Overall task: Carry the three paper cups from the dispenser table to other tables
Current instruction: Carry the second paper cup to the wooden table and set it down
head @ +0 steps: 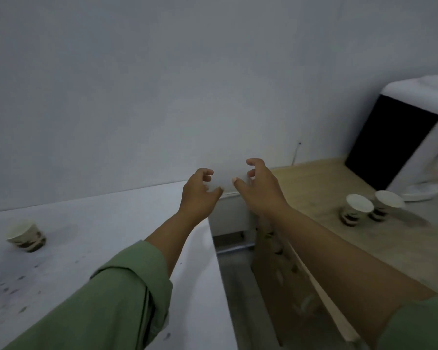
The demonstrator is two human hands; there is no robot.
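From the head camera, one paper cup (25, 235) stands at the left on the white table (106, 236), well apart from both hands. Judging by where things lie, this cup has been delivered, so about a third of the task looks done. Two more paper cups stand touching or nearly so on the wooden dispenser table (314, 198) at the right: the nearer-left cup (356, 209) and the cup beside it (387, 205), just in front of the white water dispenser (410, 137) with its dark front panel. These two are left to carry, to this or other tables.

Both arms reach forward over the gap between the two tables. The left hand (199, 192), coming out of a green sleeve (106, 306), hovers over the far right corner of the white table, fingers curled loosely and holding nothing. The right hand (259, 188) hovers by the far left corner of the wooden table, fingers likewise spread and half-curled, empty. The remaining pair of cups lies to the right of the right hand, near but not within its grasp; the delivered cup lies far to the left of the left hand.
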